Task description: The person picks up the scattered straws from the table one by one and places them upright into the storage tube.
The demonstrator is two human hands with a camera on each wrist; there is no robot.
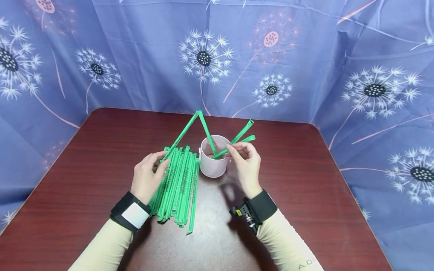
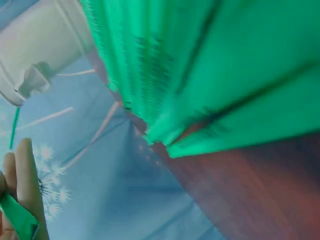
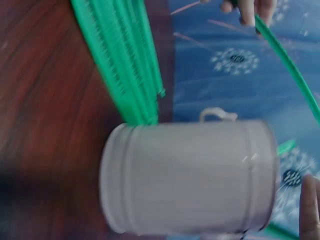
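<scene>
My left hand [image 1: 149, 175] pinches the lower end of a long green paper-wrapped straw [image 1: 183, 132] over a pile of similar straws [image 1: 181, 188]. In the head view, the held straw's upper end meets the top of another green strip [image 1: 207, 131] that leans out of a pale pink cup [image 1: 213, 168]; whether they are joined I cannot tell. At the cup's right rim, my right hand [image 1: 248, 165] pinches a green straw [image 1: 249, 138] whose lower end is inside the cup. Another straw [image 1: 245, 130] leans out beside it. The right wrist view shows the cup's side [image 3: 190, 175] close up.
The dark red-brown table [image 1: 291, 180] carries the pile and the cup, which stand side by side near its middle. Behind the far edge hangs a blue cloth [image 1: 145, 75] with dandelion prints. A small handle [image 3: 218, 114] sticks out from the cup.
</scene>
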